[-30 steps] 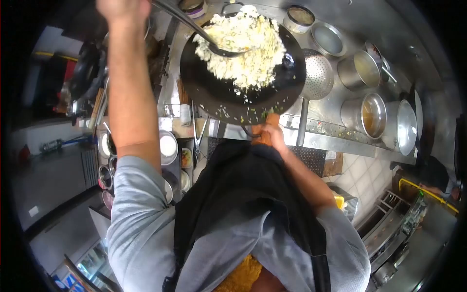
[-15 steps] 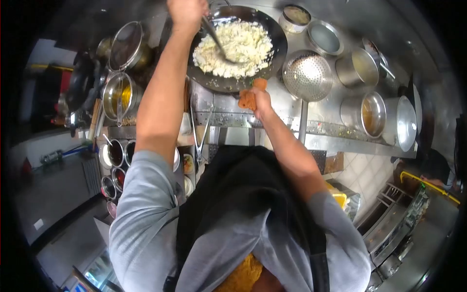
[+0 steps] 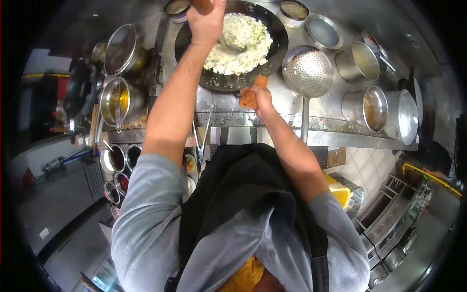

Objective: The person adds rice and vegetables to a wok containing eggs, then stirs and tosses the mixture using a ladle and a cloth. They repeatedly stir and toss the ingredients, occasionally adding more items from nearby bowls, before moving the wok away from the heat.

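My left hand (image 3: 206, 25) is closed around the brown handle of a cooking ladle (image 3: 200, 6), whose head lies among the food in the wok. A dark wok (image 3: 219, 82) holds a heap of white and pale yellow chopped food (image 3: 241, 63) with green bits, which looks like fried rice. At the wok's near edge, my right hand (image 3: 263, 99) is closed on an orange-brown cloth (image 3: 249, 100) wrapped at the wok's handle. The cloth and fingers hide most of that handle.
A perforated skimmer (image 3: 307, 73) rests right of the wok. Metal pots (image 3: 357, 65) and a bowl of liquid (image 3: 324, 34) stand farther right. On the left are an oil pot with a strainer (image 3: 118, 102) and several sauce containers (image 3: 116, 158). Tongs (image 3: 204, 134) hang at the near edge.
My left hand has moved right and the ladle has turned over the food, now heaped higher in the middle. The wok appears shifted slightly; my right hand stays at its handle.
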Motion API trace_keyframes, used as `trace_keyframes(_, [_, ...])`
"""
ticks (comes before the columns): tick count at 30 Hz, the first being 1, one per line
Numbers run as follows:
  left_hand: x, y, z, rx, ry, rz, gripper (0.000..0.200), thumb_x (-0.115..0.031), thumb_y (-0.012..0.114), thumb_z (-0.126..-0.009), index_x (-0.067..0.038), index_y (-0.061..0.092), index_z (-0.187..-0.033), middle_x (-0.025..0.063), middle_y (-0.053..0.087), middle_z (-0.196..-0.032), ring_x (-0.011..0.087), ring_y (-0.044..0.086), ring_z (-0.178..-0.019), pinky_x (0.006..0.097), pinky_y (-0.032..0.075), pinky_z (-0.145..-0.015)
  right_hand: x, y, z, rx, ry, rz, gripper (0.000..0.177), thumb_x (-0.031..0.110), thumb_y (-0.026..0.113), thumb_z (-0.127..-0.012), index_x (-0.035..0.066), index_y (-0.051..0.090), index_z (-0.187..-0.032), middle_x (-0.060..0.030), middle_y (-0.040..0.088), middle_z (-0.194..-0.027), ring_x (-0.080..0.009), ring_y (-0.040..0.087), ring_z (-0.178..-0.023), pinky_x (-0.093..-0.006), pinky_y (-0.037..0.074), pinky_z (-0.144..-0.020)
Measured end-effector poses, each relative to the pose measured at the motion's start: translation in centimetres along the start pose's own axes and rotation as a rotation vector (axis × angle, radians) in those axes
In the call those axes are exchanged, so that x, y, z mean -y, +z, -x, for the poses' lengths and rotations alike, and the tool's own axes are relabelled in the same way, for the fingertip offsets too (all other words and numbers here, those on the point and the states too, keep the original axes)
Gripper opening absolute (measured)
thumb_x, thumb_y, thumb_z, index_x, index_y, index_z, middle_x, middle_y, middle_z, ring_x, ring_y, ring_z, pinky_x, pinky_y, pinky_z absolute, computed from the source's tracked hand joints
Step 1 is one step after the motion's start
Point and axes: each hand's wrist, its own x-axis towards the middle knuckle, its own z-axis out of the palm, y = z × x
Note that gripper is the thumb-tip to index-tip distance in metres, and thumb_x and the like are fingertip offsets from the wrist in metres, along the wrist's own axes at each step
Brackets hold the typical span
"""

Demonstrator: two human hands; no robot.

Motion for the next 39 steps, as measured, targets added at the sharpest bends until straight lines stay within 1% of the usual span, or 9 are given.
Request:
trace_keyframes(1, [-3.1,-0.2,-0.2,0.063,0.302,-0.325,0.030,-0.025,0.066,-0.098,-0.009,0.053,-0.077,-0.0010,0.049,-0.057,0.0154,0.048,-0.046,0.0330,0.039,-0.043,0.2,0.4,-0.1,-0.008,-0.020,-0.028,0.028,0.009,0.055,-0.089,-0.010,0.054,-0.111,-0.0247,0.068,-0.100,-0.0361,0.069,-0.085,-0.0490,0.060,-0.073])
trace_keyframes(3, [-10.5,-0.1,-4.4,0.328,-0.638,0.078,0.029,-0.024,0.068,-0.097,-0.010,0.054,-0.075,-0.0023,0.048,-0.057,0.0131,0.046,-0.045,0.0319,0.037,-0.042,-0.3,0.3,1.1,-0.019,-0.009,-0.030,0.028,0.008,0.055,-0.089,-0.010,0.054,-0.110,-0.0248,0.068,-0.100,-0.0361,0.069,-0.085,-0.0490,0.060,-0.073])
trace_keyframes(11, [-5.9,0.0,0.0,0.055,-0.187,-0.013,0.030,-0.016,0.064,-0.098,-0.011,0.051,-0.072,-0.0023,0.051,-0.062,0.0084,0.050,-0.054,0.0294,0.040,-0.043,-0.3,0.1,-0.6,-0.007,0.000,-0.023,0.026,0.007,0.055,-0.089,-0.011,0.056,-0.107,-0.0239,0.069,-0.098,-0.0357,0.070,-0.085,-0.0495,0.060,-0.072])
trace_keyframes(17, [-17.9,0.1,-4.8,0.195,-0.667,0.310,0.033,-0.018,0.070,-0.094,-0.011,0.048,-0.071,-0.0025,0.050,-0.060,0.0122,0.047,-0.049,0.0327,0.040,-0.045,-0.1,0.4,0.0,-0.034,-0.016,-0.012,0.027,0.008,0.054,-0.088,-0.011,0.056,-0.108,-0.0225,0.069,-0.098,-0.0355,0.070,-0.086,-0.0489,0.060,-0.073])
trace_keyframes(21, [-7.9,0.8,0.3,-0.041,0.249,-0.316,0.031,-0.015,0.066,-0.097,-0.012,0.047,-0.073,-0.0036,0.046,-0.056,0.0117,0.041,-0.043,0.0282,0.035,-0.040,0.4,0.7,0.3,-0.040,0.012,-0.019,0.026,0.008,0.055,-0.089,-0.009,0.056,-0.109,-0.0220,0.069,-0.099,-0.0356,0.070,-0.087,-0.0501,0.060,-0.074])
trace_keyframes(23, [-8.6,0.5,-2.6,0.247,-0.681,0.260,0.031,-0.016,0.066,-0.097,-0.013,0.046,-0.073,-0.0028,0.045,-0.056,0.0123,0.042,-0.042,0.0293,0.036,-0.040,-0.2,0.1,0.1,-0.035,0.017,-0.018,0.026,0.009,0.055,-0.090,-0.009,0.056,-0.109,-0.0220,0.069,-0.099,-0.0352,0.070,-0.087,-0.0499,0.060,-0.075])
trace_keyframes(30, [-13.7,-2.1,1.7,0.064,-0.215,-0.205,0.028,-0.022,0.069,-0.095,-0.007,0.054,-0.078,0.0020,0.054,-0.065,0.0153,0.054,-0.059,0.0357,0.046,-0.057,0.8,-0.3,0.3,0.054,0.101,0.034,0.031,0.020,0.057,-0.095,-0.006,0.061,-0.111,-0.0181,0.070,-0.102,-0.0304,0.070,-0.088,-0.0436,0.059,-0.074])
trace_keyframes(37, [-18.3,-5.6,-4.2,0.131,-0.606,0.374,0.031,-0.021,0.068,-0.097,-0.012,0.050,-0.074,-0.0036,0.048,-0.060,0.0082,0.045,-0.044,0.0254,0.039,-0.042,3.1,0.3,3.7,0.116,0.240,0.047,0.035,0.029,0.053,-0.099,-0.002,0.065,-0.110,-0.0150,0.072,-0.101,-0.0245,0.071,-0.085,-0.0348,0.056,-0.062])
trace_keyframes(39, [-18.6,-3.4,-2.2,0.022,-0.684,-0.259,0.026,-0.017,0.066,-0.097,-0.010,0.051,-0.077,-0.0006,0.052,-0.063,0.0087,0.050,-0.053,0.0273,0.043,-0.046,3.0,0.7,3.9,0.090,0.237,0.103,0.037,0.030,0.051,-0.100,-0.002,0.066,-0.112,-0.0146,0.072,-0.101,-0.0217,0.071,-0.079,-0.0302,0.051,-0.050])
